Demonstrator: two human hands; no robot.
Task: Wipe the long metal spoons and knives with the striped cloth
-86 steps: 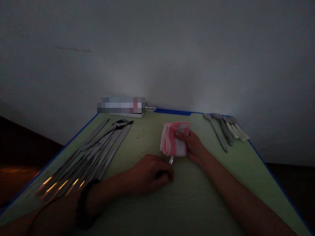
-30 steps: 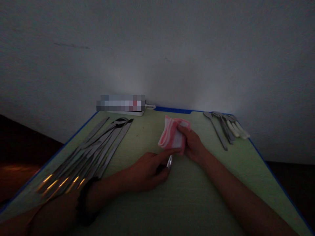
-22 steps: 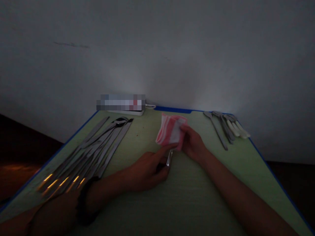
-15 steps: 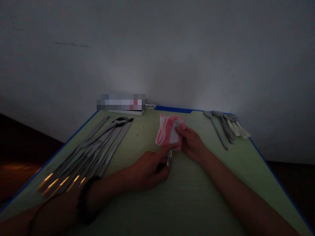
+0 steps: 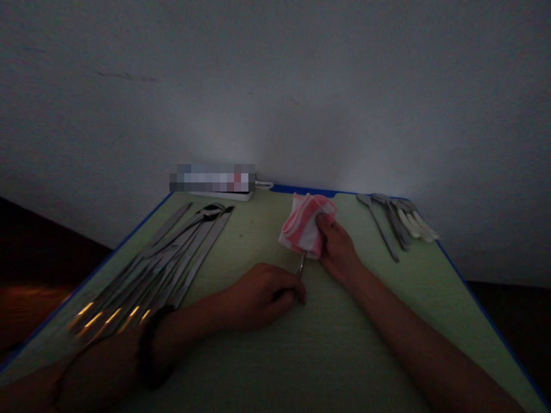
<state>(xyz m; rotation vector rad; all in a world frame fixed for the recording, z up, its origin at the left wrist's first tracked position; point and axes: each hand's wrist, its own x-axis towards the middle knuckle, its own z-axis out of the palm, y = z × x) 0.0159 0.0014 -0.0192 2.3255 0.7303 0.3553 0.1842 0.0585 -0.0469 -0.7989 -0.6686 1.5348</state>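
My right hand [image 5: 338,246] is closed on a folded pink-and-white striped cloth [image 5: 303,226] above the middle of the table. From under the cloth's lower edge comes a thin metal handle [image 5: 301,265]. My left hand [image 5: 269,295] grips that handle with its fingers curled round it. The far end of this piece of cutlery is hidden by the cloth, so its kind does not show. A dark bracelet circles my left wrist.
Left lies a fan of long metal cutlery [image 5: 172,258], spoons and flat pieces among it. Spoons [image 5: 379,226] and white-handled pieces [image 5: 413,223] lie at the back right. A blurred box-like item [image 5: 213,180] stands at the back left of the green table [image 5: 344,355], before a wall [image 5: 301,86].
The cloth and my right hand have shifted slightly right and up. My left index finger has left the cloth and curled down, and more of the metal handle shows below the cloth.
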